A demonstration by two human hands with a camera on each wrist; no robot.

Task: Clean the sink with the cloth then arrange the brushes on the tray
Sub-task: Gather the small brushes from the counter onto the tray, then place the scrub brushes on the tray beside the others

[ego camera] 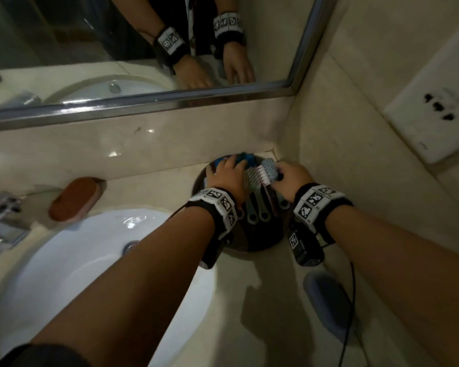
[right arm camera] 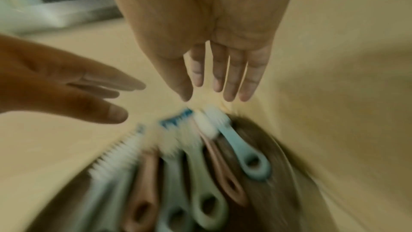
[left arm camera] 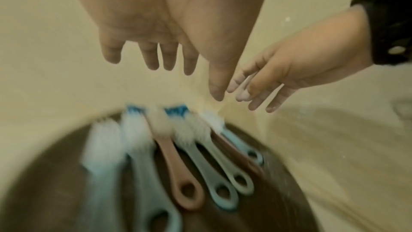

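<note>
A round dark tray (ego camera: 252, 246) sits in the counter's corner. Several brushes (ego camera: 257, 181) lie on it side by side, bristle heads toward the wall and looped handles toward me. They are pale blue, green and pink (left arm camera: 178, 165). My left hand (ego camera: 227, 168) is over the left brush heads, its fingers (left arm camera: 153, 59) straight and holding nothing. My right hand (ego camera: 285, 172) is over the right end of the row, its fingers (right arm camera: 229, 80) also straight and empty. Whether either hand touches a brush I cannot tell. The white sink (ego camera: 64, 263) lies at the lower left.
A brown oval block (ego camera: 74, 200) lies on the counter behind the sink, beside the chrome tap (ego camera: 0, 215). A grey-blue oval object (ego camera: 326, 303) rests on the counter under my right forearm. The mirror (ego camera: 143, 49) and a wall socket (ego camera: 435, 102) close off the corner.
</note>
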